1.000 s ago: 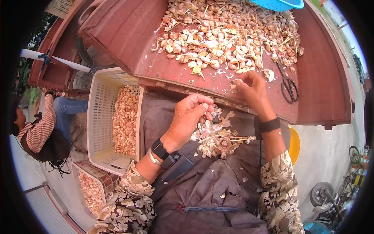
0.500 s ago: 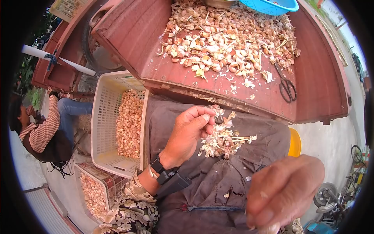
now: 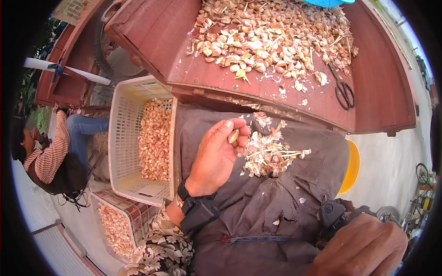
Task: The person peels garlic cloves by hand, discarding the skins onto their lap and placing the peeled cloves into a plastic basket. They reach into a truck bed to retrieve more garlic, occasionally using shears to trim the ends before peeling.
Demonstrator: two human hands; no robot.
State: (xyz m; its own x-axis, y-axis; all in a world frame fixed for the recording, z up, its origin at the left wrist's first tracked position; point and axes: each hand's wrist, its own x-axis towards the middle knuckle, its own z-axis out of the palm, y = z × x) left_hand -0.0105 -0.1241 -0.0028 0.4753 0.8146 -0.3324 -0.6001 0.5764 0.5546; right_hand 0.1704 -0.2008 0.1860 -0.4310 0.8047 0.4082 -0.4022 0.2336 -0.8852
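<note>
Fingertips of my right hand [image 3: 363, 250] are running off frame; I cannot tell their grip. My left hand [image 3: 215, 154] is loosely curling around a smooth, tan garlic clove [image 3: 233, 136].

An outdoor work yard is showing: bare concrete [image 3: 386, 158] is stretching past a red cart [image 3: 276, 99], bicycle [image 3: 421, 174] and greenery [image 3: 42, 118].

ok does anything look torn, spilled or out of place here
Yes: the dark cloth over the lap has a ragged hole below the heap of papery skins. Loose bits of skin also litter the red cart bed near its edge, which looks like ordinary mess.
</note>
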